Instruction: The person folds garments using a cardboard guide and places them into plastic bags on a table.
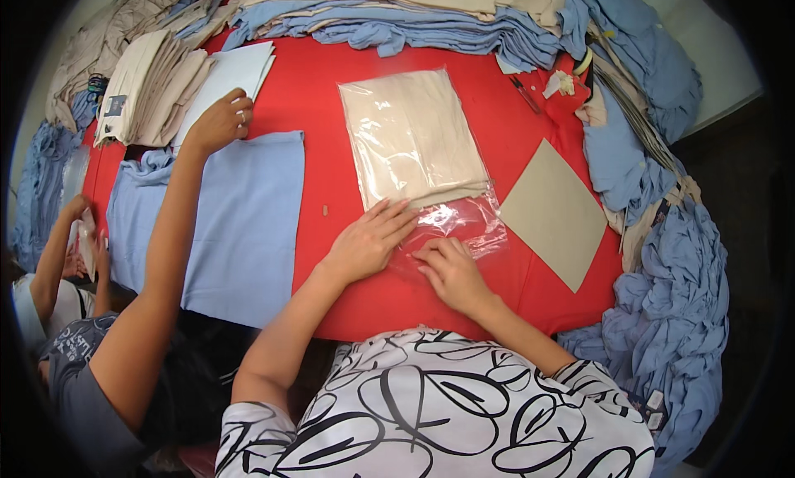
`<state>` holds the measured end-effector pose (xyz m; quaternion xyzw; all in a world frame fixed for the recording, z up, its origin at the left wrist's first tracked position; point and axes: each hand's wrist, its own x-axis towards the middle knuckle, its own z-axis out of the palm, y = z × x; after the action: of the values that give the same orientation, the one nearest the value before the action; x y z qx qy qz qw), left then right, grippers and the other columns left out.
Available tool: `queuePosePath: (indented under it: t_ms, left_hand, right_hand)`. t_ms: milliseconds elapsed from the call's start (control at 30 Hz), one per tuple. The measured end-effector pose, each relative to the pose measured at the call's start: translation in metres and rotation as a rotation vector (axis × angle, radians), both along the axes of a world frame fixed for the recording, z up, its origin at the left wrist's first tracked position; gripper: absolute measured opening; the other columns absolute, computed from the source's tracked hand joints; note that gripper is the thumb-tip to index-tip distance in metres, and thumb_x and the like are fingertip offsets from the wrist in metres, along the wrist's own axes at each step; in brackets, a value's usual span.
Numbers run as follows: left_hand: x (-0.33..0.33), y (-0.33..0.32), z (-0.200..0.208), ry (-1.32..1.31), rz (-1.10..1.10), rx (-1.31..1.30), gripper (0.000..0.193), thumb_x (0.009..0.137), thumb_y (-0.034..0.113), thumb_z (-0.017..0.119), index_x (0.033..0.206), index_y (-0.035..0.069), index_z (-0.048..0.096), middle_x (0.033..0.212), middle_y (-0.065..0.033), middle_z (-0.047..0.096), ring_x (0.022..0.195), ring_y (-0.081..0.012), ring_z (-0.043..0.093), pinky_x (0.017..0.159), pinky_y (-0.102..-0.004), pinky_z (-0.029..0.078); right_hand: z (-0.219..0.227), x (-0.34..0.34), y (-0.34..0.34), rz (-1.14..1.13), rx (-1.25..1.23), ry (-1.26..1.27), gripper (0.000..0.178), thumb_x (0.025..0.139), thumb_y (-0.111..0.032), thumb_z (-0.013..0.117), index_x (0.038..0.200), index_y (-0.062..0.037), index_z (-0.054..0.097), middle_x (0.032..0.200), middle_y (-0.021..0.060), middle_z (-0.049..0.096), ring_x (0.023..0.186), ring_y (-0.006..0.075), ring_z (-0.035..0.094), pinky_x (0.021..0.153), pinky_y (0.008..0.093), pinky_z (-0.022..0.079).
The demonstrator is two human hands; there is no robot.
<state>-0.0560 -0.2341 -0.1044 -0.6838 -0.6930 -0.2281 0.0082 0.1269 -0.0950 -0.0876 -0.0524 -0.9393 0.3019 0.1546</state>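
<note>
A folded beige garment (410, 134) lies inside a clear plastic bag (474, 216) on the red tabletop in front of me. The bag's flap end points towards me and is creased and shiny. My left hand (371, 241) rests flat at the garment's near edge, fingers stretched over the plastic. Just to its right, my right hand (450, 269) has thumb and fingers pinched together at the bag's near edge. A grey-beige card sheet (556, 216) lies turned cornerwise to the right of the bag.
At left a co-worker's hand (220, 124) reaches over a spread blue cloth (240, 230), near white sheets (219, 85) and folded beige garments (149, 89). Another person's hands (83, 230) show at far left. Blue garments (662, 304) heap at right; stacks (397, 23) line the back. A pen (525, 95) lies behind the card.
</note>
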Motion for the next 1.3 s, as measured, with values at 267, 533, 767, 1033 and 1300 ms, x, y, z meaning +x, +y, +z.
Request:
queuePosePath:
  t_ms: [267,533,767,1033,1300]
  left_hand:
    - [0.0,-0.005,0.01,-0.052,-0.073,-0.114,0.063,0.078,0.003,0.061,0.139,0.014,0.052,0.149,-0.0075,0.045,0.141,-0.0254,0.038,0.119,-0.0463,0.025]
    - [-0.003,-0.021,0.014,-0.147,-0.126,-0.163,0.058,0.08,0.003,0.056,0.137,0.014,0.055,0.151,-0.0066,0.042,0.143,-0.0263,0.034,0.121,-0.0473,0.021]
    - [0.009,-0.026,0.019,-0.241,-0.029,-0.177,0.049,0.081,0.002,0.057,0.13,0.01,0.06,0.144,-0.0088,0.051,0.14,-0.0253,0.038,0.12,-0.045,0.024]
    - [0.002,-0.017,0.04,-0.792,-0.018,-0.345,0.049,0.087,0.0,0.045,0.135,0.006,0.056,0.146,-0.011,0.049,0.144,-0.0271,0.034,0.122,-0.0443,0.015]
    - [-0.015,-0.023,0.037,-1.184,0.163,-0.523,0.046,0.096,0.009,0.043,0.141,0.011,0.052,0.152,-0.0066,0.043,0.148,-0.0274,0.024,0.121,-0.0409,0.017]
  right_hand:
    - [-0.006,0.026,-0.027,-0.14,0.089,0.13,0.016,0.082,-0.007,0.067,0.098,-0.008,0.068,0.096,0.0066,0.061,0.094,0.0265,0.055,0.084,0.041,0.041]
    - [0.03,-0.062,0.06,-0.439,0.275,0.033,0.048,0.095,-0.031,0.057,0.139,-0.0111,0.05,0.147,0.0168,0.043,0.14,0.0345,0.035,0.114,0.0527,0.024]
    - [0.007,-0.185,0.058,-0.29,0.459,-0.132,0.072,0.093,-0.063,0.044,0.151,-0.0207,0.036,0.159,0.0124,0.025,0.148,0.0375,0.013,0.115,0.0649,0.004]
    - [-0.001,-0.174,0.105,-0.077,-0.114,0.001,0.057,0.096,-0.032,0.053,0.149,-0.0189,0.04,0.16,0.0116,0.026,0.149,0.0331,0.017,0.119,0.05,0.013]
    - [0.056,0.039,0.111,-0.108,-0.133,-0.234,0.059,0.074,0.007,0.059,0.13,-0.0094,0.06,0.144,0.0124,0.046,0.137,0.0293,0.039,0.113,0.0372,0.033]
